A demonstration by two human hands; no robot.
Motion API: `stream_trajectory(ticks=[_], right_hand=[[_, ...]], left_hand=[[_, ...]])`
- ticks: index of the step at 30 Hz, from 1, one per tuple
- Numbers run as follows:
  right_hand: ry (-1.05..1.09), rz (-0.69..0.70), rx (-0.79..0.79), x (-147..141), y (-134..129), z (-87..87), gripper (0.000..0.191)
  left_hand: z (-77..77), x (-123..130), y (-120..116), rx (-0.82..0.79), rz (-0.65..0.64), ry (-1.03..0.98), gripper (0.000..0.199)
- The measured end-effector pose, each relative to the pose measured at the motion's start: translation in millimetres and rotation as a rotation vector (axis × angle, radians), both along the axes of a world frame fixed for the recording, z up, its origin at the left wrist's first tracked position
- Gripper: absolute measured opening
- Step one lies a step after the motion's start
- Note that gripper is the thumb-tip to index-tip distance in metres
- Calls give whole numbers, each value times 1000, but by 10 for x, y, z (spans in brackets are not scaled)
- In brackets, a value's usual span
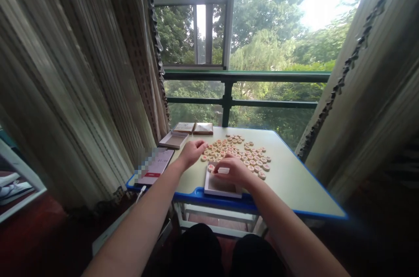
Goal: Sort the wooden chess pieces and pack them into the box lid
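Many round, pale wooden pieces with red or dark characters (pixel 253 157) lie spread over the table. At their left edge is my left hand (pixel 195 151), its fingers closed together beside a piece; whether it grips one is hidden. My right hand (pixel 232 168) reaches over a shallow white box (pixel 218 187) at the table's front edge, fingers curled and pinched near its upper left corner. One round piece (pixel 211 167) shows in that corner, just left of my right fingertips. What the right fingers hold is too small to make out.
The pale table (pixel 294 181) has a blue rim. An open shallow box (pixel 174 139) and two small boxes (pixel 203 128) stand at the back left. A tablet (pixel 156 166) with a cable lies front left. Curtains flank the window.
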State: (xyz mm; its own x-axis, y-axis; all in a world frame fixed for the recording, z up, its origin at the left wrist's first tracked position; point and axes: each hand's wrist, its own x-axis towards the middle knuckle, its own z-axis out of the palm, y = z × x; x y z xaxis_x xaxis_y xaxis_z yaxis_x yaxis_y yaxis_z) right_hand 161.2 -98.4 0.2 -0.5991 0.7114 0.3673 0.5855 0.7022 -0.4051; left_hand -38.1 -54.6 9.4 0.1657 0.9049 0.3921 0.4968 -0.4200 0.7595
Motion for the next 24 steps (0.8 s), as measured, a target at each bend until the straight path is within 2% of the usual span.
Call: stream_trajectory(ticks=[3,6,10,15,20,24], right_hand=[[-63,2,-30,-42,15,-27,18],[-82,13,-43,-69,22,-28,19],[-87,68,-71,-81,6,-2,22],[-78,49,-74,-71,-6,-4,19],[-73,42,-22,-63,58,-84,23],[-50,119,52,-75,131,-158,28]], left_hand=[[-301,-41,-135,-38,129,7,33],[-459,-53,-187,-68,75,78,33],[-438,-45,-205,-61,10,192,28],[-411,-42,-228,-3,-47,242,26],[-388,-28,-258,1,-50,312,26],[-357,-22,-272,-32,-48,361,26]])
